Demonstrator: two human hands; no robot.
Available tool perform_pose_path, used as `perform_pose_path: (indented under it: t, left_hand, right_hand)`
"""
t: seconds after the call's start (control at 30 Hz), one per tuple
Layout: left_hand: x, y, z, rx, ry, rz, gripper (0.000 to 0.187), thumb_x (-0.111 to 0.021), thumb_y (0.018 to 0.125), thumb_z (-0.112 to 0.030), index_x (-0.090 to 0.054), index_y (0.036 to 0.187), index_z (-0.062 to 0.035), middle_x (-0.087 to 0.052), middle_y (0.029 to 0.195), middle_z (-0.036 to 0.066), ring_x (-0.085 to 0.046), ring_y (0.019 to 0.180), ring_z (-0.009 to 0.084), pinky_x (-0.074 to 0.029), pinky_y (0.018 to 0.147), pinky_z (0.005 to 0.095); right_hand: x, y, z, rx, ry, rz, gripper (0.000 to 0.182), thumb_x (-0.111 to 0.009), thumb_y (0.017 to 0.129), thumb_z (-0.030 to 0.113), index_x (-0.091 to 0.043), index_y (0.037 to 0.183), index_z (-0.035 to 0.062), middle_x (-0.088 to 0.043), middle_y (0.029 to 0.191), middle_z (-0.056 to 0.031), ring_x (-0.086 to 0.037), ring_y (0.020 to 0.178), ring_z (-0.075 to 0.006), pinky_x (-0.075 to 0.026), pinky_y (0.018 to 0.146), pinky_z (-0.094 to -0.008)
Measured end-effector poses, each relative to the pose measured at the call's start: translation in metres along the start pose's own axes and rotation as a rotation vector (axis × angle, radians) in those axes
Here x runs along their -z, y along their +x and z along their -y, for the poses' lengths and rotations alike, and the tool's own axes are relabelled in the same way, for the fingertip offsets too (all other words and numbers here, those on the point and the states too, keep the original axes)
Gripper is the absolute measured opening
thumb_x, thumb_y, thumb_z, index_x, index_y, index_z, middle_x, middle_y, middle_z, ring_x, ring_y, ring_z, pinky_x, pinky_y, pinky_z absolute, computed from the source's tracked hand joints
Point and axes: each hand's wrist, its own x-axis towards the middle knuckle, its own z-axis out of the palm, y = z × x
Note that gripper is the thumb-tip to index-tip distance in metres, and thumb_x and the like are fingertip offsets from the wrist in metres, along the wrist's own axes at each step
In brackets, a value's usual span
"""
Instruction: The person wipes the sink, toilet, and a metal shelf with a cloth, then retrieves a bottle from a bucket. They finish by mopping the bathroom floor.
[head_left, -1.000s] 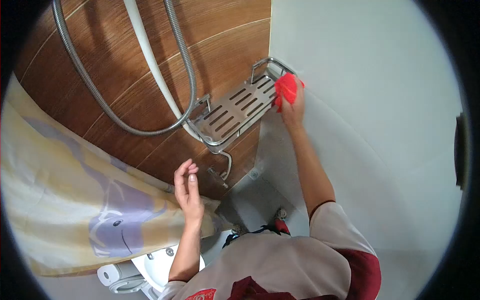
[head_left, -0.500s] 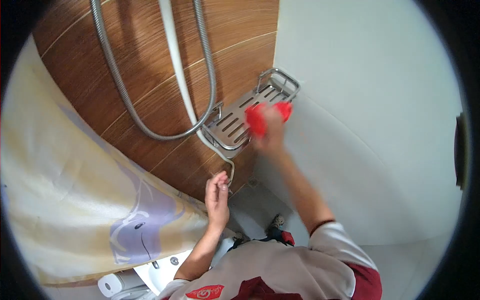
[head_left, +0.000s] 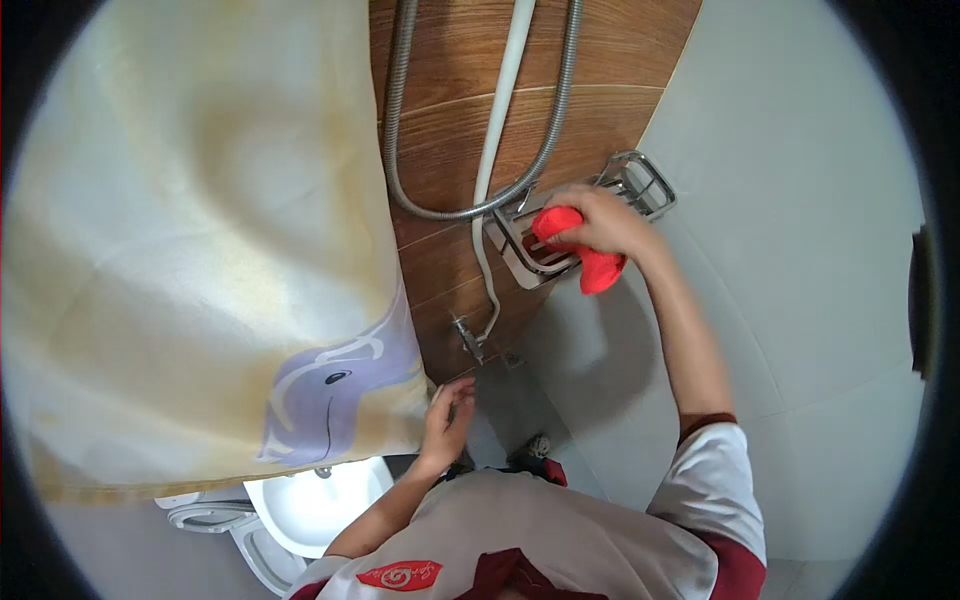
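Note:
A slotted metal shelf (head_left: 520, 262) with raised rails is fixed to the wall. Over it, my right hand (head_left: 600, 222) grips a bunched red cloth (head_left: 602, 270), which touches the shelf and hangs past its front rail. My left hand (head_left: 449, 425) is lower down, beside the shower curtain and below a small metal valve. Its fingers are partly bent and apart, and nothing shows in them.
A metal shower hose (head_left: 398, 130) and a white pipe (head_left: 487, 165) hang left of the shelf. The valve (head_left: 468, 340) juts from the wood-look wall. The shower curtain (head_left: 200, 250) covers the left side; a white sink (head_left: 325, 505) stands below it.
The view has shifted, with curtain and shelf now farther right. My right hand has moved the red cloth along the shelf toward its near left end. More of the sink shows.

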Motion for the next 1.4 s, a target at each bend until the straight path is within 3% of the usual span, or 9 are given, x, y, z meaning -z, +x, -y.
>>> perform_pose_path:
  t: [0.03, 0.17, 0.33, 0.43, 0.6, 0.73, 0.87, 1.0, 1.4]
  left_hand:
    - [0.005, -0.005, 0.010, 0.036, -0.037, -0.001, 0.028, -0.056, 0.099, -0.008, -0.056, 0.126, -0.0009, -0.062, 0.109, 0.012, -0.060, 0.102, 0.0195, -0.047, 0.090, 0.0317]
    - [0.027, -0.026, 0.021, 0.166, -0.095, -0.048, 0.027, -0.054, 0.101, -0.012, -0.056, 0.125, -0.0004, -0.064, 0.110, 0.011, -0.060, 0.099, 0.0172, -0.049, 0.089, 0.0314]
    - [0.028, -0.059, 0.049, 0.283, -0.211, -0.118, 0.027, -0.048, 0.105, -0.020, -0.059, 0.120, -0.0002, -0.062, 0.103, 0.005, -0.056, 0.095, 0.0127, -0.045, 0.088, 0.0271]
    - [0.020, -0.067, 0.057, 0.304, -0.235, -0.098, 0.027, -0.048, 0.105, -0.021, -0.061, 0.117, 0.0003, -0.063, 0.105, 0.006, -0.058, 0.096, 0.0130, -0.046, 0.089, 0.0272]
    - [-0.012, -0.054, 0.054, 0.275, -0.216, -0.075, 0.031, -0.049, 0.105, -0.023, -0.063, 0.112, 0.0032, -0.066, 0.101, 0.007, -0.060, 0.093, 0.0137, -0.048, 0.087, 0.0274]
    - [-0.043, -0.035, 0.053, 0.282, -0.125, -0.064, 0.034, -0.049, 0.104, -0.025, -0.065, 0.108, 0.0044, -0.067, 0.097, 0.008, -0.061, 0.089, 0.0140, -0.048, 0.085, 0.0279]
    - [-0.077, -0.030, 0.057, 0.257, -0.200, -0.144, 0.034, -0.049, 0.104, -0.026, -0.066, 0.107, 0.0035, -0.067, 0.095, 0.007, -0.061, 0.089, 0.0133, -0.048, 0.085, 0.0280]
    - [-0.130, -0.034, 0.068, 0.302, -0.336, -0.125, 0.036, -0.047, 0.106, -0.029, -0.065, 0.111, 0.0020, -0.066, 0.098, 0.005, -0.059, 0.092, 0.0118, -0.047, 0.087, 0.0276]
    - [-0.169, -0.037, 0.071, 0.373, -0.342, -0.076, 0.038, -0.047, 0.106, -0.031, -0.065, 0.106, 0.0028, -0.066, 0.097, 0.003, -0.058, 0.089, 0.0114, -0.046, 0.086, 0.0259]
  right_hand:
    - [0.004, 0.010, 0.001, -0.083, -0.080, 0.137, 0.045, -0.077, 0.080, 0.026, -0.059, 0.118, 0.0099, -0.065, 0.110, -0.0192, -0.063, 0.104, -0.0390, -0.050, 0.091, -0.0463]
    - [-0.023, 0.019, -0.012, -0.246, -0.086, -0.150, 0.054, -0.077, 0.079, 0.040, -0.060, 0.120, 0.0095, -0.063, 0.115, -0.0247, -0.062, 0.107, -0.0402, -0.050, 0.088, -0.0492]
    - [-0.011, -0.018, -0.016, 0.158, 0.046, 0.049, 0.044, -0.068, 0.089, 0.034, -0.062, 0.130, 0.0182, -0.064, 0.109, -0.0124, -0.061, 0.106, -0.0344, -0.048, 0.094, -0.0412]
    - [0.002, -0.008, -0.030, 0.042, -0.006, 0.237, 0.036, -0.067, 0.087, 0.034, -0.069, 0.117, 0.0140, -0.063, 0.109, -0.0145, -0.062, 0.106, -0.0349, -0.048, 0.092, -0.0453]
    - [-0.016, 0.012, 0.026, 0.217, -0.140, -0.032, 0.020, -0.064, 0.088, 0.028, -0.069, 0.093, 0.0096, -0.061, 0.096, -0.0116, -0.063, 0.099, -0.0326, -0.050, 0.083, -0.0459]
    - [-0.019, 0.013, 0.009, 0.350, 0.008, 0.050, 0.025, -0.064, 0.085, 0.023, -0.072, 0.108, 0.0164, -0.063, 0.098, -0.0112, -0.064, 0.097, -0.0313, -0.052, 0.083, -0.0449]
    - [0.016, 0.015, -0.030, 0.095, -0.332, 0.269, 0.033, -0.058, 0.092, 0.034, -0.068, 0.119, 0.0208, -0.065, 0.121, -0.0109, -0.062, 0.111, -0.0309, -0.051, 0.091, -0.0443]
    - [-0.030, 0.019, -0.018, 0.398, -0.100, 0.008, 0.039, -0.055, 0.092, 0.032, -0.061, 0.130, 0.0233, -0.068, 0.112, -0.0154, -0.062, 0.110, -0.0355, -0.050, 0.092, -0.0482]
    - [-0.015, 0.025, 0.002, 0.402, -0.105, 0.256, 0.046, -0.055, 0.092, 0.036, -0.057, 0.135, 0.0190, -0.063, 0.120, -0.0155, -0.058, 0.116, -0.0348, -0.047, 0.097, -0.0473]
